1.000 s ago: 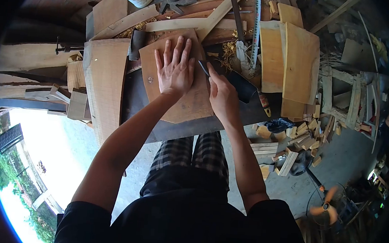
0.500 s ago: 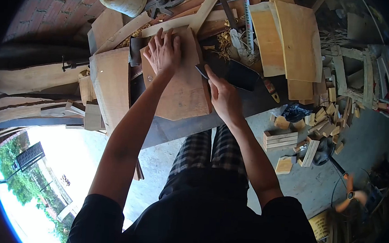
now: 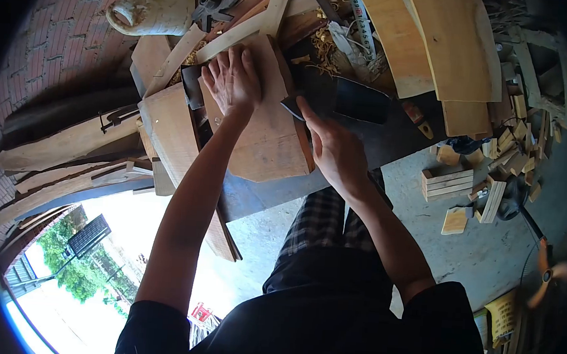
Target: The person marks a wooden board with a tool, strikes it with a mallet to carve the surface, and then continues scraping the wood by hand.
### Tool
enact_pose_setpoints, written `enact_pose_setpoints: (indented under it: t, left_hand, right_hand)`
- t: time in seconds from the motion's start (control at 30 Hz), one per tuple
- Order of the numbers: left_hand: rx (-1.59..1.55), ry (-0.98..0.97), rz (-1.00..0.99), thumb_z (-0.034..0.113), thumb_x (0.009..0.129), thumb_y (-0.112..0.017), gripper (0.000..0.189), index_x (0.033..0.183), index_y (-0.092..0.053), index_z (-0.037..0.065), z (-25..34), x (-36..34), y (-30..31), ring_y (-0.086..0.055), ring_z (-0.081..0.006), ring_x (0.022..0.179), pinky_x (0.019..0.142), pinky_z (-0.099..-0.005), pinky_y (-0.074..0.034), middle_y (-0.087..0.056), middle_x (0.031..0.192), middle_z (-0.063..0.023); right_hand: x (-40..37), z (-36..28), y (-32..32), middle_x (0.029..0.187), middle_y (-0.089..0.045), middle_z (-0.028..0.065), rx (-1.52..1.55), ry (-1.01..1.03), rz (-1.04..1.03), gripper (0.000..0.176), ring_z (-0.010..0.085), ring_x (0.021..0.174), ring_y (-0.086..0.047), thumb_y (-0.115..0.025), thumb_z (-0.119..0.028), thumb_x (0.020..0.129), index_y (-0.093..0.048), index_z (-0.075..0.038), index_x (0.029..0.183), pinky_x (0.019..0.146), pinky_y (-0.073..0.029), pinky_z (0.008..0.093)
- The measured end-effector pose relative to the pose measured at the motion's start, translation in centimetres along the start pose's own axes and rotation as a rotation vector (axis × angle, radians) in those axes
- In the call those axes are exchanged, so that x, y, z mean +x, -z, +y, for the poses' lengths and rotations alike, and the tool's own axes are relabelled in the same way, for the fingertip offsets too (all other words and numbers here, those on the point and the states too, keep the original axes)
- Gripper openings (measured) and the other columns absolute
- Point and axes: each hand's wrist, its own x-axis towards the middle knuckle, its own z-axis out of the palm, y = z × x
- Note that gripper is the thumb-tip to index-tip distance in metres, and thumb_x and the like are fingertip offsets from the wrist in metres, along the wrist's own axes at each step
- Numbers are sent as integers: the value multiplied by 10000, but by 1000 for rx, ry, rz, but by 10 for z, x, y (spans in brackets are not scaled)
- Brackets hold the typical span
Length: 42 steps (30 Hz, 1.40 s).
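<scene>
A flat wooden board with angled corners lies on the dark bench top. My left hand rests on its upper left part, palm down with the fingers spread. At the board's right edge, my right hand is closed around a small dark piece, possibly sandpaper, which touches the edge. Most of that piece is hidden by the fingers. To the right on the bench are a dark sheet and a paintbrush.
Wooden panels are stacked at the upper right, near a measuring tape and wood shavings. A dirty white container stands at the upper left. On the floor at right are wood offcuts and an orange-bladed fan.
The camera view has turned and shifted. My left hand stays on the board, and the dark piece in my right hand sits slightly lower along the board's right edge.
</scene>
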Motion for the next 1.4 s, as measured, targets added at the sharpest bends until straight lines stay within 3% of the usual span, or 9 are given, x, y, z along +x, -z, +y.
enact_pose_setpoints:
  t: [0.1,0.23,0.43,0.5,0.53,0.87,0.97,1.27,1.4]
  left_hand:
    - [-9,117,17,419,1063,-361,443,1352,-553,144,2,-1,-1,-493,-328,1232,1120,-521,-242,-564,1317,-146]
    - [15,51,-21,413,1062,-369,438,1353,-554,142,2,3,4,-492,-325,1233,1099,-514,-259,-573,1303,-152]
    - [28,22,102,414,1079,-314,450,1328,-579,150,1,0,-1,-534,-332,1170,1062,-493,-300,-606,1206,-150]
    - [-36,98,-32,419,1063,-359,453,1353,-551,128,5,0,7,-481,-322,1259,1113,-497,-247,-572,1298,-168]
    - [-40,96,-36,419,1063,-359,453,1353,-551,128,7,-3,6,-481,-322,1259,1113,-497,-247,-572,1298,-168]
    - [-5,76,27,419,1062,-360,475,1386,-534,119,4,1,2,-471,-315,1280,1117,-498,-246,-552,1353,-163]
    - [4,90,54,425,1075,-308,472,1361,-556,143,4,1,-2,-509,-336,1229,1102,-492,-269,-588,1258,-166]
    - [-8,55,10,409,1050,-393,450,1300,-585,87,6,4,5,-483,-326,1243,1119,-501,-257,-589,1226,-181]
    - [-55,-15,92,412,1052,-389,437,1253,-593,82,8,3,6,-487,-334,1231,1106,-501,-271,-598,1186,-192]
  right_hand:
    - [14,-1,-7,775,-639,124,55,44,163,546,321,646,-688,-623,-156,956,-505,-275,1476,582,-585,430]
    - [28,-9,-6,778,-647,124,-57,-34,117,598,315,724,-696,-646,-69,937,-502,-262,1484,633,-572,447]
    - [11,-3,-4,816,-655,140,-20,16,98,543,329,717,-690,-620,-111,962,-511,-256,1474,632,-572,447]
    - [34,-9,-2,825,-656,141,-98,-1,104,570,331,711,-687,-630,-93,954,-500,-249,1487,638,-569,444]
    - [43,0,-14,790,-641,114,-92,71,198,541,322,616,-685,-621,-173,961,-503,-282,1478,573,-589,422]
    - [50,-7,-11,778,-634,119,-134,59,190,534,316,620,-689,-628,-160,955,-525,-271,1466,575,-583,432]
    - [48,-4,-15,775,-635,119,-160,72,210,547,314,624,-691,-633,-158,950,-519,-272,1473,573,-581,438]
    - [56,-14,-6,847,-664,175,-104,22,110,624,367,759,-694,-605,-31,958,-454,-246,1524,675,-557,478]
    - [19,-1,-8,923,-680,204,14,38,85,495,395,819,-689,-522,-124,1023,-468,-217,1506,705,-552,486]
